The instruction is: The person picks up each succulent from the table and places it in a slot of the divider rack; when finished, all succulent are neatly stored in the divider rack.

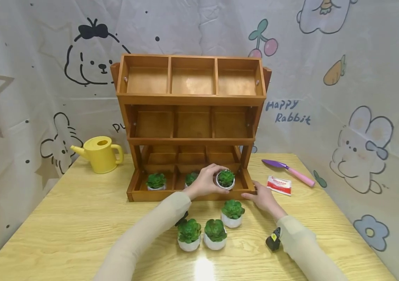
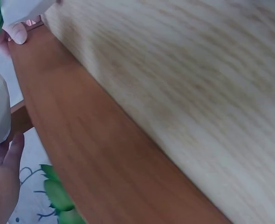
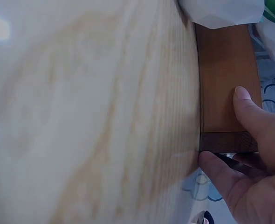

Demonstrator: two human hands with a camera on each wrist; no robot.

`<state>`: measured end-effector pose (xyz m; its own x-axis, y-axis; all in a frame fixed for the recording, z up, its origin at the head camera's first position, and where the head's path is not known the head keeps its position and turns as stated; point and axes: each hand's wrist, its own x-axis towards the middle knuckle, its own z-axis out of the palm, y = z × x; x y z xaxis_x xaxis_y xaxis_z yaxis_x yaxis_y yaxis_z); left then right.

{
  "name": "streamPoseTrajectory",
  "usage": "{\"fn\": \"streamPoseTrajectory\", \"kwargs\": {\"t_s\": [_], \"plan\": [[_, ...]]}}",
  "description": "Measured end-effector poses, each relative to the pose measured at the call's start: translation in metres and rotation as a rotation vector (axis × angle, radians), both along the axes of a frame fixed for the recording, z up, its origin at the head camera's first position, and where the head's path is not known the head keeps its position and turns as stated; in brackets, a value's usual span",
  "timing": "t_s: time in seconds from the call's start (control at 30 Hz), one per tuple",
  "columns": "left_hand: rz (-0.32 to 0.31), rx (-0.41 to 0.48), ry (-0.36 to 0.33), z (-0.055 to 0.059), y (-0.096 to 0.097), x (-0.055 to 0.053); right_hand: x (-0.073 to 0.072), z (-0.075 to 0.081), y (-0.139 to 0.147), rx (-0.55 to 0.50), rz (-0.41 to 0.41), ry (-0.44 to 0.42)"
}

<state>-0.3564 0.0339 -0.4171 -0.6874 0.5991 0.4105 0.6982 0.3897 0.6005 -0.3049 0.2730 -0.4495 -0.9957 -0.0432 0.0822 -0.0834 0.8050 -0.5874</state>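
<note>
The L hand [image 1: 206, 181] has a wee potted plant [image 1: 226, 178] pinched btwn thumb and fingers, by the sides of its white pot. That plant is at the R box of the wood shelf's [image 1: 191, 100] low front row, tipped a bit so its green top shows; hard to tell if the pot touches the wood. The R hand [image 1: 265, 198] grips the shelf's low R front corner, w/ the thumb flat on the front board and the other fingers round the side. In the same row, one plant [image 1: 156, 181] sits in the L box and one more [image 1: 191, 178] in the mid box, part hid by the L hand. Three more potted plants [image 1: 215, 234] stand on the table [image 1: 80, 226] in front, btwn the arms. A yellow watering can [image 1: 101, 156] is on the L; a purple trowel w/ a pink handle [image 1: 288, 168] and a red & white packet [image 1: 279, 185] lie on the R.
</note>
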Motion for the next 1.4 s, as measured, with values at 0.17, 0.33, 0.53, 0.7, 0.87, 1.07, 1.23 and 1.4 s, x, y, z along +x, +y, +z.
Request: {"fn": "streamPoseTrajectory", "kwargs": {"t_s": [0.17, 0.33, 0.53, 0.7, 0.87, 1.07, 1.23, 1.4], "plan": [[0.007, 0.001, -0.009, -0.004, 0.0, -0.001, 0.0, 0.002, -0.004, -0.008, -0.023, -0.045], [0.023, 0.026, 0.008, -0.008, 0.003, -0.004, -0.001, 0.0, -0.005, 0.007, -0.025, -0.052], [0.068, 0.049, -0.024, -0.009, 0.009, -0.007, -0.001, 0.001, -0.006, 0.001, -0.028, -0.05], [0.082, 0.038, -0.059, -0.01, 0.012, -0.008, -0.002, 0.0, -0.007, -0.01, -0.024, -0.049], [0.118, 0.018, -0.077, -0.011, 0.015, -0.009, -0.002, 0.0, -0.01, -0.024, -0.025, -0.04], [0.154, 0.006, -0.122, -0.011, 0.022, -0.01, -0.003, -0.003, -0.009, -0.019, -0.021, -0.017], [0.155, 0.027, -0.126, -0.013, 0.028, -0.011, -0.003, -0.004, -0.006, -0.011, -0.027, -0.034], [0.16, 0.044, -0.129, -0.015, 0.034, -0.014, -0.002, -0.002, -0.004, -0.003, -0.038, -0.043]]}}
